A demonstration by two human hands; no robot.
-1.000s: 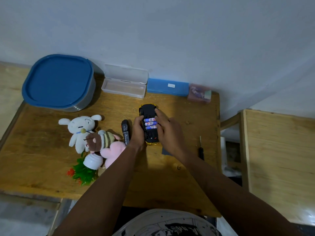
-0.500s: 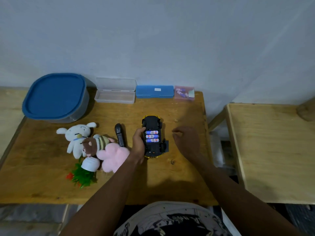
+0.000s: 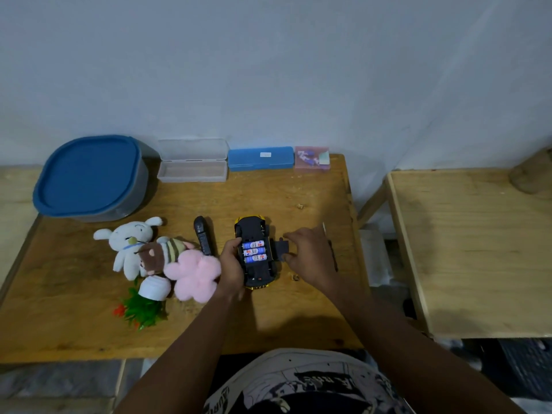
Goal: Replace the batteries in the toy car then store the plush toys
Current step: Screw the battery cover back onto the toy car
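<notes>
Gripping the upturned black-and-yellow plastic toy car (image 3: 255, 273) by its left side, left hand (image 3: 231, 265) curled round it, three blue-and-white batteries (image 3: 254, 251) exposed, right hand (image 3: 310, 255) pinching the dark flat battery cover (image 3: 282, 248) just beside, white, brown and pink plush toys (image 3: 167, 255) left of that grip

toy car (image 3: 252, 227) centre of table (image 3: 268, 198) | plush toys (image 3: 192, 273) left of it | remote (image 3: 201, 234) between them | tub (image 3: 86, 174) upper left

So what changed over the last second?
The right hand left the batteries, moved right off the toy car and now pinches the dark battery cover lying beside it. The left hand still grips the upturned car; the three batteries remain seated, and the plush toys have not moved.
</notes>
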